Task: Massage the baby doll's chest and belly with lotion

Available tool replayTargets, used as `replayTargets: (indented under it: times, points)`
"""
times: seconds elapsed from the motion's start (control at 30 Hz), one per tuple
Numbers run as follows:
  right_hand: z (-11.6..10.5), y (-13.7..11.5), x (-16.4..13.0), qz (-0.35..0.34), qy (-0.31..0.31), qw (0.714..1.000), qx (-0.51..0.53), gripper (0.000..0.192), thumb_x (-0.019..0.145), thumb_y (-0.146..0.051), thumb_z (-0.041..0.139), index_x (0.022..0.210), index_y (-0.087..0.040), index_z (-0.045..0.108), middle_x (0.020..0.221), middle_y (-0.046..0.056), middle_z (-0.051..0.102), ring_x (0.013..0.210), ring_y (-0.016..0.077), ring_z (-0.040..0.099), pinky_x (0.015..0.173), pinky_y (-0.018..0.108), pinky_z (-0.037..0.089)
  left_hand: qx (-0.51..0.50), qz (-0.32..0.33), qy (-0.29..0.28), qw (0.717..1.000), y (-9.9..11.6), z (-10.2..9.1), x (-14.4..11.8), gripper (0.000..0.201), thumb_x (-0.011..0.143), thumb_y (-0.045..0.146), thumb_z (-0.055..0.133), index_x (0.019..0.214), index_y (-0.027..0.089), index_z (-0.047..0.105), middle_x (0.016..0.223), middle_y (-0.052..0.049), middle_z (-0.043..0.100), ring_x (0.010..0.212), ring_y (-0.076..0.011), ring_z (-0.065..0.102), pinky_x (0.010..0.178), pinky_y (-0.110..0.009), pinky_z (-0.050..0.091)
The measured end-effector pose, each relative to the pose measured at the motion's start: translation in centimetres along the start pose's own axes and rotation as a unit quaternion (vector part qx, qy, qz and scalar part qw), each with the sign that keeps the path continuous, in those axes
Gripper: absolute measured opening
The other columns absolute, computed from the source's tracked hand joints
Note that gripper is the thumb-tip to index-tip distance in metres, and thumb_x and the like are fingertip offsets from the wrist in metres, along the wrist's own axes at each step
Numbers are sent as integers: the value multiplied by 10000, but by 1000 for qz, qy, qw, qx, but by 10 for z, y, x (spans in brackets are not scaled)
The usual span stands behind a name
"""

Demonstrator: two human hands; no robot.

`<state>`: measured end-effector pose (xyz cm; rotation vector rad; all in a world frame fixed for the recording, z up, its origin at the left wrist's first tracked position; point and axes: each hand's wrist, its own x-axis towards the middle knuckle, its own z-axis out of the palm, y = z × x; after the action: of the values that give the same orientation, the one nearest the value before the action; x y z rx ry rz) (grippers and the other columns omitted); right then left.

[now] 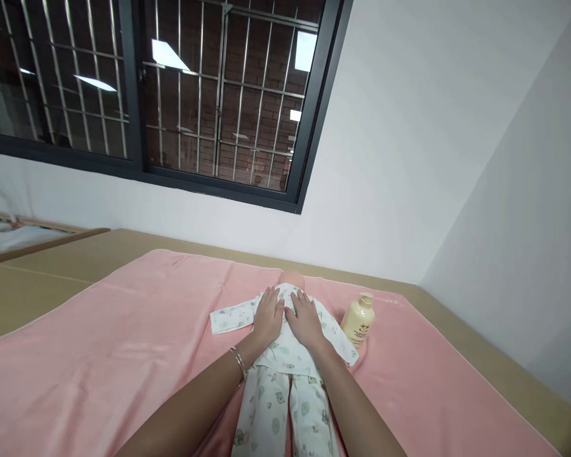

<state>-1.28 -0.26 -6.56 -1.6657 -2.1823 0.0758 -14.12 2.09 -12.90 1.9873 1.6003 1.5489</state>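
A baby doll (292, 278) lies on a pink blanket (137, 343), only the rounded top of its head showing beyond the collar. It wears a white long-sleeved top (288, 355) with small green prints and matching trousers (266, 406). My left hand (268, 315) rests flat on the left side of the top's chest, fingers pointing toward the head. Beside it, my right hand (305, 317) lies flat on the right side, its thumb close to the left one. Both hands are open and hold nothing. The doll's sleeves spread out to either side.
A pale yellow pump-style bottle (359, 319) stands on the blanket near the right sleeve. The blanket covers a wooden-coloured surface (42, 289) that meets a white wall (385, 158). A dark-framed window (137, 95) with metal bars is above. Light-coloured cloth (19, 238) shows at far left.
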Motion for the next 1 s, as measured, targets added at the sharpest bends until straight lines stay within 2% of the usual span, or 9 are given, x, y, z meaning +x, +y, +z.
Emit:
replayTargets:
  times: [0.33, 0.57, 0.67, 0.77, 0.83, 0.9, 0.97, 1.0]
  points:
    - [7, 4, 1, -5, 18, 1000, 18, 563, 943, -402, 355, 1458, -176, 370, 1552, 97, 259, 1440, 248, 198, 1153, 438, 123, 10, 8, -7, 1000, 0, -1, 1, 489, 976, 408, 254, 1301, 169, 531, 1439, -95, 472, 1408, -224, 321, 1169, -460, 288]
    - [10, 6, -1, -7, 32, 999, 38, 548, 937, -393, 374, 1448, -197, 388, 1540, 90, 292, 1436, 252, 211, 1160, 442, 115, 10, 16, -22, 1000, -3, 2, 3, 466, 967, 387, 273, 1258, 175, 569, 1360, -99, 552, 1331, -229, 430, 1139, -471, 325]
    - [5, 2, -3, -1, 24, 997, 70, 537, 925, -370, 404, 1427, -178, 418, 1531, 116, 305, 1432, 267, 223, 1158, 471, 113, 1, 16, -28, 999, -2, -1, 5, 451, 954, 384, 304, 1235, 169, 584, 1336, -111, 570, 1314, -236, 448, 1131, -469, 326]
    - [-17, 0, -3, -18, 2, 993, 117, 511, 881, -345, 485, 1361, -170, 501, 1510, 120, 349, 1412, 263, 275, 1154, 455, 163, -37, -11, -53, 998, 6, -12, 9, 418, 933, 385, 359, 1172, 157, 614, 1278, -126, 606, 1256, -246, 501, 1118, -451, 328]
    - [-42, 5, -3, -24, 8, 991, 129, 537, 866, -348, 507, 1373, -171, 489, 1514, 106, 345, 1416, 235, 272, 1156, 402, 189, -60, -35, -68, 995, 16, -20, 13, 386, 914, 404, 404, 1096, 163, 644, 1215, -132, 638, 1219, -267, 528, 1102, -458, 335]
    - [-75, 17, -6, -13, 47, 989, 140, 585, 882, -369, 476, 1425, -160, 422, 1533, 102, 306, 1434, 216, 230, 1163, 376, 184, -105, -63, -54, 991, 31, -29, 17, 356, 898, 420, 444, 1052, 179, 656, 1236, -130, 629, 1288, -284, 464, 1126, -465, 285]
    - [-110, 36, -15, 6, 109, 978, 178, 605, 889, -386, 450, 1443, -148, 396, 1532, 104, 304, 1436, 214, 226, 1169, 377, 182, -237, -108, -44, 964, 51, -37, 19, 330, 880, 413, 494, 1062, 187, 651, 1300, -117, 595, 1349, -275, 398, 1152, -437, 243]
    - [-127, 47, -22, 18, 145, 967, 208, 608, 882, -391, 456, 1435, -143, 411, 1522, 105, 325, 1427, 216, 252, 1169, 375, 193, -334, -139, -53, 931, 61, -41, 20, 330, 876, 409, 508, 1077, 184, 643, 1317, -116, 585, 1350, -266, 401, 1151, -417, 252]
